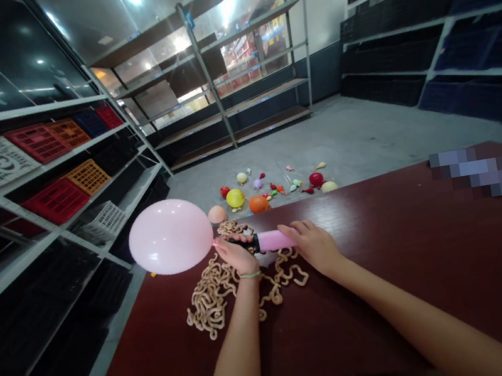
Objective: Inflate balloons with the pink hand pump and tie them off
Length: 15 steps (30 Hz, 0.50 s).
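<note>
A large pink balloon [170, 236], inflated, sits on the nozzle end of a pink and black hand pump [276, 240]. My left hand [237, 255] is closed around the pump's black end and the balloon's neck, with a pale green band at the wrist. My right hand [316, 245] grips the pink end of the pump. Under and around my left hand lies a tangled heap of tan, curly long balloons [208, 296] on the dark red table [373, 296].
Several small balloons lie on the floor beyond the table, among them a yellow balloon [235, 198] and an orange balloon [258, 204]. Shelves with crates [41, 143] stand at the left. A blurred, pixelated item [484, 170] rests at the table's right.
</note>
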Available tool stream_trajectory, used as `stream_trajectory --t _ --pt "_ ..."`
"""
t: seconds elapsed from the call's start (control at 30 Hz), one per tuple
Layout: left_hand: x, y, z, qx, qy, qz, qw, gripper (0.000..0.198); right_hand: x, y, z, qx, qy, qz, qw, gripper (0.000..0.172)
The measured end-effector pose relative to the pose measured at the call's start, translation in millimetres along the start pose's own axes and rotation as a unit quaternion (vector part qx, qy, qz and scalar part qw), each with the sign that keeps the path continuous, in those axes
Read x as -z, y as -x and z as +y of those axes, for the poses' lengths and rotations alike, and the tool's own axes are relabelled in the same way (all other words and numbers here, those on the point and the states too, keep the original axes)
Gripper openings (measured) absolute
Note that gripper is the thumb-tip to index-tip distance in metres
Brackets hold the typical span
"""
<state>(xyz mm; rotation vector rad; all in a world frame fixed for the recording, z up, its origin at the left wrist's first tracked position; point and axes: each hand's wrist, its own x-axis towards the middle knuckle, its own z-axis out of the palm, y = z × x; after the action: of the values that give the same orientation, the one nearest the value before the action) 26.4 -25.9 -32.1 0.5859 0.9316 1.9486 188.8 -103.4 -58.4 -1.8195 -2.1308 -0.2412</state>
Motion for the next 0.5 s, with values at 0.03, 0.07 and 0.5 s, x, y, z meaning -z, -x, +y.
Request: stream_trajectory --t 0.03,0.07,0.5 --pt "0.1 -1.8 2.3 -0.007 0.01 0.01 1.0 0.032 0.0 -0.8 4.5 0.003 0.006 0.004 1.0 0.051" --pt "0.7 -4.2 5.6 -0.015 0.021 0.019 0.999 0.031 0.4 -1.7 9.3 0.002 0.015 0.009 1.0 0.051" --pt "17.4 -27.5 36.7 -0.059 0.053 0.108 0.991 0.021 13.0 -3.8 11.3 -0.045 0.038 0.044 0.997 0.043"
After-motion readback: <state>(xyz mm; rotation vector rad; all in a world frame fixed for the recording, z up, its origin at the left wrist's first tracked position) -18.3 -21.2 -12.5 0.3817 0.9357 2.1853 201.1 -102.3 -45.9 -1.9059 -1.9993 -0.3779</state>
